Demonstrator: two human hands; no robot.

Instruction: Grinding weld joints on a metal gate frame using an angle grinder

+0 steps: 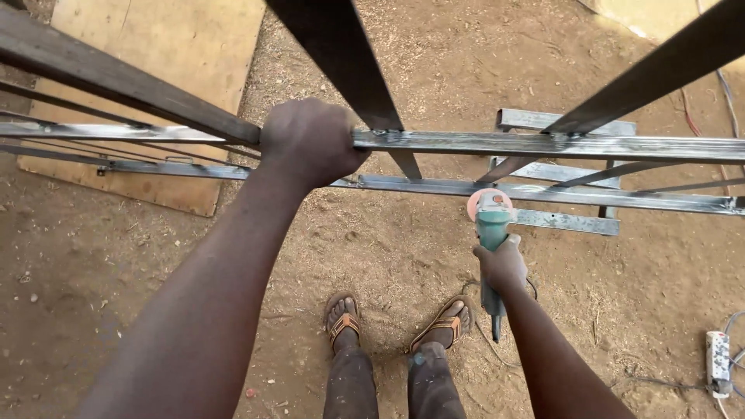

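My left hand (309, 141) is closed around the top rail of a welded steel frame (543, 145) that runs across the view. My right hand (503, 265) grips a teal angle grinder (491, 225) by its body, lower down. The grinder's orange disc (489, 200) sits against the lower steel rail (590, 195). Dark flat bars (341, 54) rise from the top rail toward me.
I stand on sandy ground in sandals (343, 320). A plywood sheet (163, 46) lies at the upper left behind the frame. A small steel stand (560, 172) sits beyond the rails. A white power strip (719, 358) with cables lies at the lower right.
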